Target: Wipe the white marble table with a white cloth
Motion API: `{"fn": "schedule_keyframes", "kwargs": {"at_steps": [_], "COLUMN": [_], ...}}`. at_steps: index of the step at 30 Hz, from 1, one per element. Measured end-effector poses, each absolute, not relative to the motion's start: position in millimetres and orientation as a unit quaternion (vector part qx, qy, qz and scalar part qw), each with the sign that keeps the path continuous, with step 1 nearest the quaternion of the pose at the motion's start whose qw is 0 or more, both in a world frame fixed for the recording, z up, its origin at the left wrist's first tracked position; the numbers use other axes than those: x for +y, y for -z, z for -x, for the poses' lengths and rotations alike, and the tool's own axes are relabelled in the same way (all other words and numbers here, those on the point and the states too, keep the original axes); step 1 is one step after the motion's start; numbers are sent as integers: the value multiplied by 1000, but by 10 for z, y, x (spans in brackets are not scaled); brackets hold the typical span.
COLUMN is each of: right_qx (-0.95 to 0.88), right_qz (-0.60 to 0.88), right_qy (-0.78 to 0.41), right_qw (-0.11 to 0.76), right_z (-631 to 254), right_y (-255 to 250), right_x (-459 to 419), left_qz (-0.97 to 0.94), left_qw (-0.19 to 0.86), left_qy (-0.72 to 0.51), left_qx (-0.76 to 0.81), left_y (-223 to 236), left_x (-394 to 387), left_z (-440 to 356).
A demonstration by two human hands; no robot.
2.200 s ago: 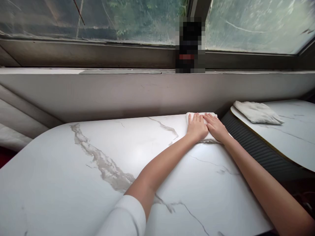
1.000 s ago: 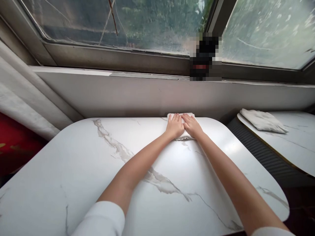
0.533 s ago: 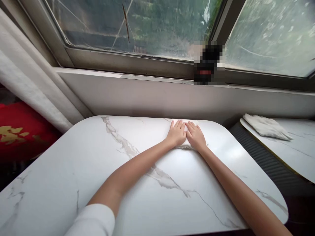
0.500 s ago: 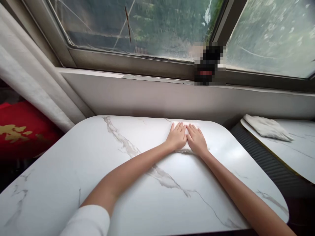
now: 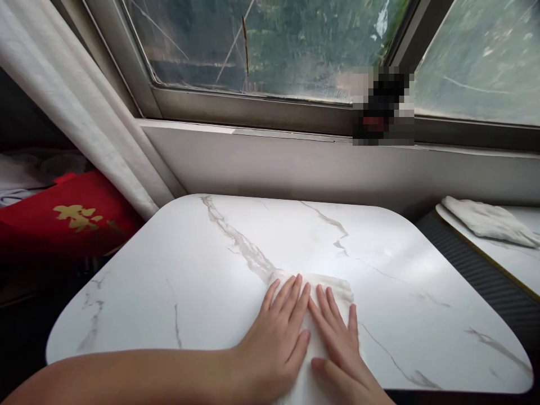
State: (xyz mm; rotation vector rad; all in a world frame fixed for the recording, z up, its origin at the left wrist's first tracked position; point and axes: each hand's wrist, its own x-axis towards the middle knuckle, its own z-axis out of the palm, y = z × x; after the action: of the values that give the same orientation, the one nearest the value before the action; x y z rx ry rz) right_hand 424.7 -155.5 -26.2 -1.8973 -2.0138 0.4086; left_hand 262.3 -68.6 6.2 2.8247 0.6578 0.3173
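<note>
A white cloth (image 5: 333, 284) lies flat on the white marble-patterned table (image 5: 202, 281), close to its near edge. My left hand (image 5: 276, 332) rests palm down on the cloth's left part, fingers stretched out. Beside it, my right hand (image 5: 337, 340) presses flat on the right part, its fingers spread. Both hands cover much of the cloth, so its middle is mostly hidden. The fingertips of the two hands are near each other, with the cloth showing between the palms.
A folded whitish cloth (image 5: 489, 219) sits on a second table (image 5: 512, 267) at the right. A red bag (image 5: 101, 214) with gold markings stands at the left, under a pale curtain (image 5: 84, 95). Behind the table are a low wall (image 5: 261, 163) and a window (image 5: 295, 50).
Both hands and the cloth under them have come from the table's far side toward me, near the front edge. The view has shifted slightly to the left.
</note>
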Motion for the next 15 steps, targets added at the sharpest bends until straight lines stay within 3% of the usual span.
{"fn": "schedule_keyframes", "kwargs": {"at_steps": [5, 15], "right_qx": [-715, -644], "right_qz": [657, 757], "right_qy": [-156, 14], "right_qw": [181, 107], "right_z": [-4332, -4694], "right_y": [39, 15], "right_x": [-780, 1003], "left_qz": [-929, -903], "left_qw": [99, 62], "left_qy": [-133, -137], "left_qx": [331, 402], "left_y": [37, 71], "left_x": [-105, 1565], "left_z": [-2884, -3663]}}
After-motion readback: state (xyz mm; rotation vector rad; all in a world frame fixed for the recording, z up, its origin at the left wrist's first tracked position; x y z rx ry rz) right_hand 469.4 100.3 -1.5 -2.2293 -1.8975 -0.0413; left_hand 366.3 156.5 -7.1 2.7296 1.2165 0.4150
